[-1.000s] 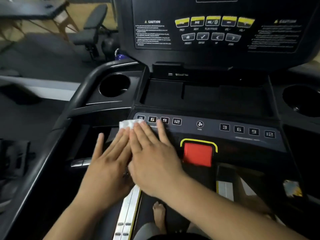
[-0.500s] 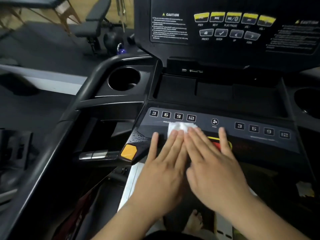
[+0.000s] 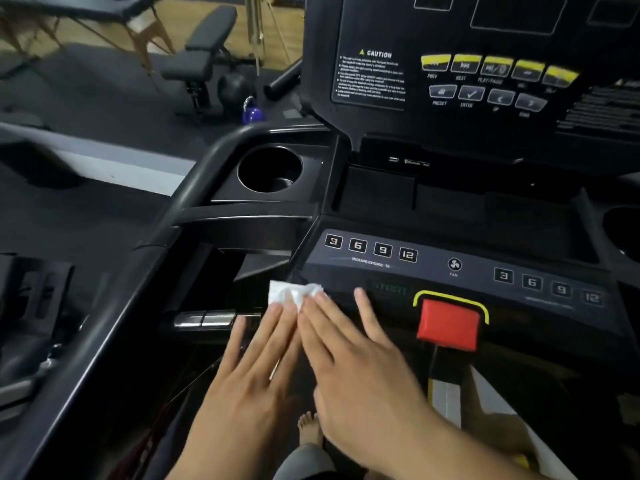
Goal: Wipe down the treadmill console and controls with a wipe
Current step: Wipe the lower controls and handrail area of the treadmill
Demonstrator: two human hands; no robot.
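Two flat hands on a white wipe [image 3: 292, 294] at the left front corner of the treadmill console [image 3: 481, 261].

Console black and glossy, sloping toward the person; a row of number keys [image 3: 370, 248] sits just behind the wipe, a red stop button [image 3: 448, 324] lies to its right, and a round cup holder [image 3: 269, 172] is set further back left. Room dim: dark floor mat [image 3: 86, 109], wood floor behind it, a padded weight bench [image 3: 202, 55], a purple kettlebell [image 3: 252, 115]. Wipe crumpled, its long axis running left to right along the console's front edge, with its left end overhanging the corner. Left hand [image 3: 252, 375] and right hand [image 3: 353, 368] lie side by side, fingers straight and close together, fingertips pressing down on the wipe's near edge. Right thumb is spread out toward the red button.
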